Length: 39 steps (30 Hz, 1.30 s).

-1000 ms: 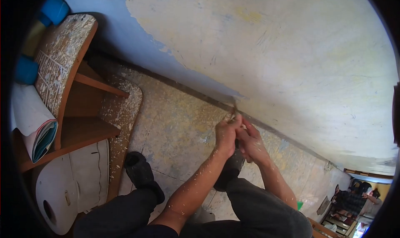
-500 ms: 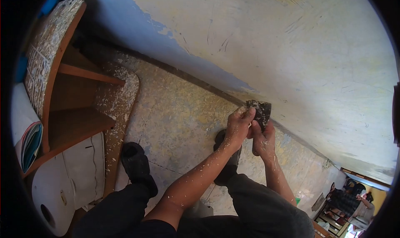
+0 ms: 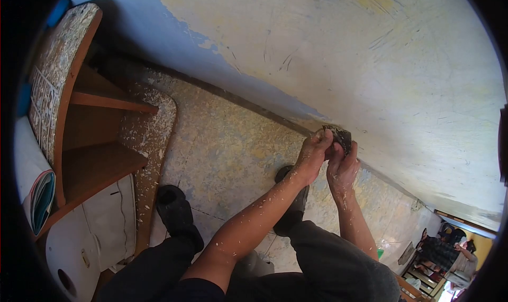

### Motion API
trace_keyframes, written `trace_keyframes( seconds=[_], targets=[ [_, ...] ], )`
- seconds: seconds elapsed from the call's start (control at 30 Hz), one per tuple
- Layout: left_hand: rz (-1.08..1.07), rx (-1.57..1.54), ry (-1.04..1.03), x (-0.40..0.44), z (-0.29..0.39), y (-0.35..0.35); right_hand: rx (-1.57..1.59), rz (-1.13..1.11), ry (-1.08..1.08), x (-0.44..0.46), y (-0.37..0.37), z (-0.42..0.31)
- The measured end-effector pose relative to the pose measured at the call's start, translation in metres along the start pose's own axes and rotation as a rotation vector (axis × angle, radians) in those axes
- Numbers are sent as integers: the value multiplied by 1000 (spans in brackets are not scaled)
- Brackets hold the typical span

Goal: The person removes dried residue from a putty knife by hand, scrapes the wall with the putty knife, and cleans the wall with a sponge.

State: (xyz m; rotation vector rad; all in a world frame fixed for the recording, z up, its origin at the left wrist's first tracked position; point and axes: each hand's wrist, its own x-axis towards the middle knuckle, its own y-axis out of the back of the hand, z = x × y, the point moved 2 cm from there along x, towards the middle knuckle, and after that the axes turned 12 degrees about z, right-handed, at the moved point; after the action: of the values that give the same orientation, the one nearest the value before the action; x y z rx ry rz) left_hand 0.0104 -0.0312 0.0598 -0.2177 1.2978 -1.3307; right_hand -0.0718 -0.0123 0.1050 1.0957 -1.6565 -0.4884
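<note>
Close to the foot of the wall, both hands are on a dark, flat scraper [image 3: 344, 138] with pale flakes stuck to its blade. My left hand [image 3: 313, 155] closes its thumb and fingers on the blade's left edge. From below and to the right, my right hand [image 3: 343, 171] grips the same scraper, and its palm and fingers hide the lower part. Pale paint flakes dot both forearms. Just beyond the hands rises the wall [image 3: 370, 80], mostly bare and whitish, with blue paint [image 3: 174, 53] left on its lower left part.
At left stands a brown wooden shelf unit [image 3: 106, 151] strewn with flakes, with a folded booklet [image 3: 42, 196] and a white case [image 3: 114, 217] by it. Flakes cover the floor [image 3: 222, 138] around my dark shoes [image 3: 174, 209]. Another person [image 3: 465, 259] is at far lower right.
Both hands and the scraper have shifted slightly right. The scraper has turned, showing less of its flat face, and the right-hand fingers have moved up along its edge.
</note>
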Motion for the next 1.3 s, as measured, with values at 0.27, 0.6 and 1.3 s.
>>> trace_keyframes(
  seconds=[0.27,0.6,1.3],
  targets=[
    [124,53,-38,-5,16,-4,52,-28,-92,9,-3,-6],
    [339,236,-91,-8,20,-8,216,14,-307,16,-3,-19],
    [245,287,-133,-9,17,-15,267,64,-367,12,2,-3]
  ],
)
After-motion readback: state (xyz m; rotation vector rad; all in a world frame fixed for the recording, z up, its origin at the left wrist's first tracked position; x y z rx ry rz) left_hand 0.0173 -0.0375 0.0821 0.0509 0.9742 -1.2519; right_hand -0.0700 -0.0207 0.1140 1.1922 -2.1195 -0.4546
